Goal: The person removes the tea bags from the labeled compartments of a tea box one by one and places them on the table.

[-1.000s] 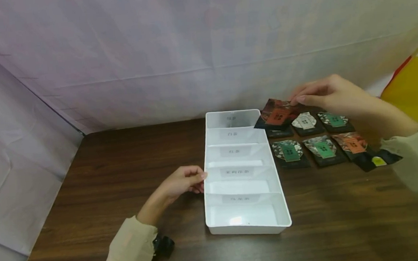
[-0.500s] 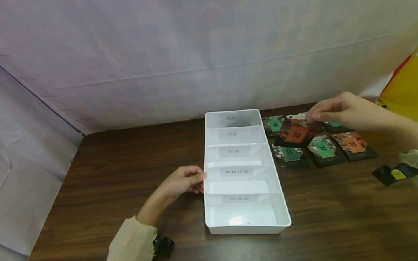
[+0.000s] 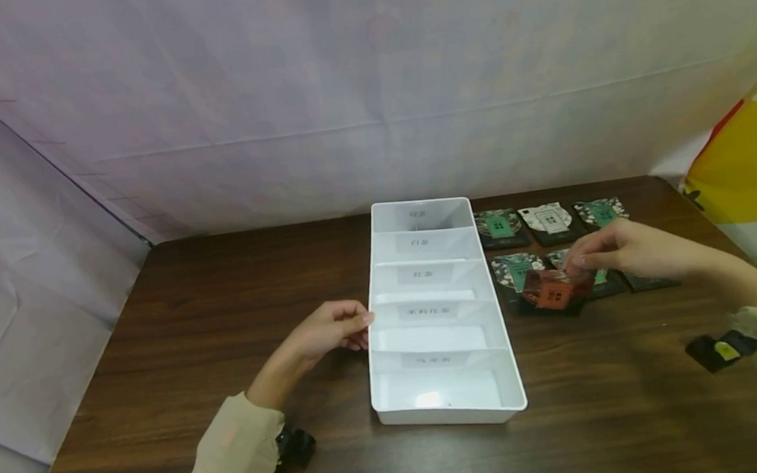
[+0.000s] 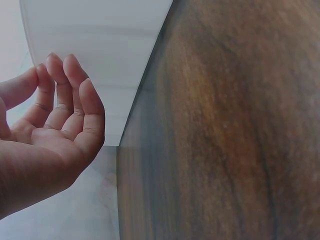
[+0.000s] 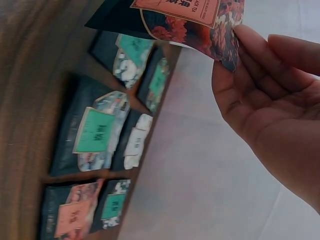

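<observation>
In the head view my left hand (image 3: 329,331) pinches the left rim of a long white divided tray (image 3: 453,414), thumb on the rim and fingers curled against the outer side. In the left wrist view its fingertips (image 4: 41,70) meet at the rim. My right hand (image 3: 626,252) pinches the top edge of a black tea sachet (image 3: 552,294) with a red-orange label. This sachet hangs right of the tray, overlapping the front row of sachets. The words "BLACK TEA" show on its label (image 5: 195,10) in the right wrist view.
Several more tea sachets lie in two rows right of the tray, with green labels (image 3: 499,226), a white label (image 3: 552,221) and, in the right wrist view, an orange label (image 5: 73,217). Printed strips mark the tray's compartments. A pale curtain (image 3: 264,112) hangs behind the brown table (image 3: 225,298).
My right hand has carried the red-labelled sachet from beside the tray's far end toward the front row, nearer to me. The left hand and the tray have stayed put.
</observation>
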The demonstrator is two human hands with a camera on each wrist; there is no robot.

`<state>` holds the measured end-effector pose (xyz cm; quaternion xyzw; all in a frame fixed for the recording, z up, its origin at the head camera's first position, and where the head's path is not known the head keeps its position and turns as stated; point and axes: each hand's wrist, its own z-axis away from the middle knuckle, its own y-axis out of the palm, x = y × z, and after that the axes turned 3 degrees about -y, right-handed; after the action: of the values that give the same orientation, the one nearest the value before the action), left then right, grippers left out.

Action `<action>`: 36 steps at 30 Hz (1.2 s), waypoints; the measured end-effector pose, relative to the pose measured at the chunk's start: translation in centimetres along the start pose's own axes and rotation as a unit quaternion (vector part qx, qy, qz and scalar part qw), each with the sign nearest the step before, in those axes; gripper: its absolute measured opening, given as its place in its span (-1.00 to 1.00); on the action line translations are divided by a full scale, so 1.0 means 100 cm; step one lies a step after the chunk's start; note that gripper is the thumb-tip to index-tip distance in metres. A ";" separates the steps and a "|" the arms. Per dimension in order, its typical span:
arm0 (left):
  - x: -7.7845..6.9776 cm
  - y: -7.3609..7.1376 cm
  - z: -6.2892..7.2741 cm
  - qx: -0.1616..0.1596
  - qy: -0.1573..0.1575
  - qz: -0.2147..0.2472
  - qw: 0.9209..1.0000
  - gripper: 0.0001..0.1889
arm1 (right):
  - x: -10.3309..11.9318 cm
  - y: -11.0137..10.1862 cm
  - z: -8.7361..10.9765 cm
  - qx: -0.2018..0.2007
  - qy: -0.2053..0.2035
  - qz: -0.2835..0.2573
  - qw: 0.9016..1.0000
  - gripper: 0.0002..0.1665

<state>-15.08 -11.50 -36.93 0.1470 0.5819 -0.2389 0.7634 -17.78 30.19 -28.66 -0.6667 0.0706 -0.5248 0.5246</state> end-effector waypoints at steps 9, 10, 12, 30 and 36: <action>0.000 0.000 0.001 0.003 0.004 0.002 1.000 -0.75 | -0.023 0.017 -0.001 0.032 0.018 0.001 0.999 -0.75; 0.000 0.000 0.001 0.004 0.004 0.002 1.000 -0.75 | -0.026 0.020 -0.002 0.036 0.014 0.000 0.999 -0.75; 0.000 0.000 0.000 0.005 0.004 0.002 1.000 -0.75 | -0.030 0.025 -0.003 0.042 0.005 -0.001 0.999 -0.75; -0.001 0.000 0.000 0.000 -0.006 0.004 1.000 -0.77 | -0.049 0.052 -0.015 0.068 -0.051 -0.025 0.996 -0.78; -0.001 0.000 0.000 -0.001 -0.006 0.007 1.000 -0.76 | -0.050 0.055 -0.017 0.069 -0.035 -0.015 0.997 -0.79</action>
<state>-15.10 -11.43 -36.85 0.1490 0.5765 -0.2337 0.7687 -18.79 29.95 -36.18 -0.6478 0.0065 -0.5126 0.5635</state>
